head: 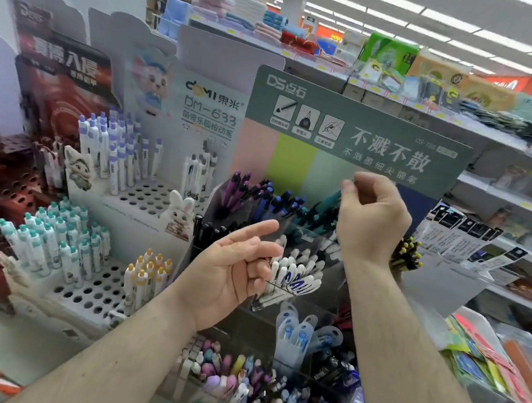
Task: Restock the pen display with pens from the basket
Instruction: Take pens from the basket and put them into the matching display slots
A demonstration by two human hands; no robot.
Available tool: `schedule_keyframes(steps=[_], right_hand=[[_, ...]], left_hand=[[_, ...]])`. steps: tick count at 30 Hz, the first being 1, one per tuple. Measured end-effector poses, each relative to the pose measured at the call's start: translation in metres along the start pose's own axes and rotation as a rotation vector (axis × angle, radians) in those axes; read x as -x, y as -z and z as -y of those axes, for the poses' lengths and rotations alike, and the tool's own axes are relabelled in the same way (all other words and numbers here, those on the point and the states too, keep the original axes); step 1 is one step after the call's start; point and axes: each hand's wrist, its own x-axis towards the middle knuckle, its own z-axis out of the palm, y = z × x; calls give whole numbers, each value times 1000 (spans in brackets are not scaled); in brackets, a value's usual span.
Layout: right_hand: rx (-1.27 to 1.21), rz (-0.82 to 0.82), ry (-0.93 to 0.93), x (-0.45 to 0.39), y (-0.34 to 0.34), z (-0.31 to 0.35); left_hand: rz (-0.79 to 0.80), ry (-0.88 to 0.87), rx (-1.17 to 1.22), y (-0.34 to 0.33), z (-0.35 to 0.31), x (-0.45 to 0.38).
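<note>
My left hand (pixel 233 276) hangs loose and empty, my right hand (pixel 372 212) curls, contents unclear; either could topple the crowded white pens (pixel 296 270).

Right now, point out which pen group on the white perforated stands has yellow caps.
The small cluster at the front stand's right end, beside the left hand's wrist; the other groups have teal, purple or grey caps.

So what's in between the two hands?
In the head view, white pens in a clear display compartment show between the left hand and the right hand.
</note>
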Motion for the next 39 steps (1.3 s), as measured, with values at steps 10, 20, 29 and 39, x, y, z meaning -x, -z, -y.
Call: schedule_keyframes(steps=[10,20,29,39], right_hand=[[489,511,-250,-9,-18,19],[309,306,-1,36,-11,44],[-371,761,-258,171,-61,100],[-417,1270,-309,310,-103,137]], left_hand=[[7,-1,-48,13,-5,11],[-118,9,-216,23,-10,33],[-381,-80,-448,67,-37,112],[-870,5,-656,133,-40,247]])
